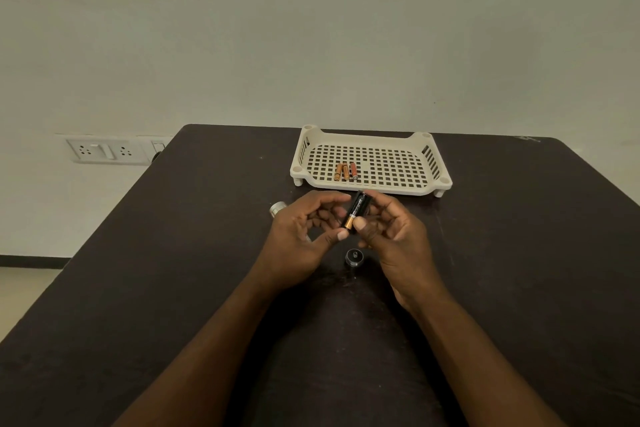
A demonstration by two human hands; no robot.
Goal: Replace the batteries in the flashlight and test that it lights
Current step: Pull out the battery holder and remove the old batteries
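A black battery holder [357, 210] with a copper-and-black cell showing at its near end is held above the dark table [173, 288]. My right hand [394, 236] grips it between thumb and fingers. My left hand [304, 236] touches its near end with fingertips, fingers curled around it. The silver flashlight body [278, 208] lies on the table behind my left hand, mostly hidden. A round end cap [354, 257] sits on the table just below my hands.
A white perforated plastic tray [398, 163] stands at the table's far side, holding three orange batteries [345, 171]. A wall socket panel [107, 150] is on the wall to the left, beyond the table edge.
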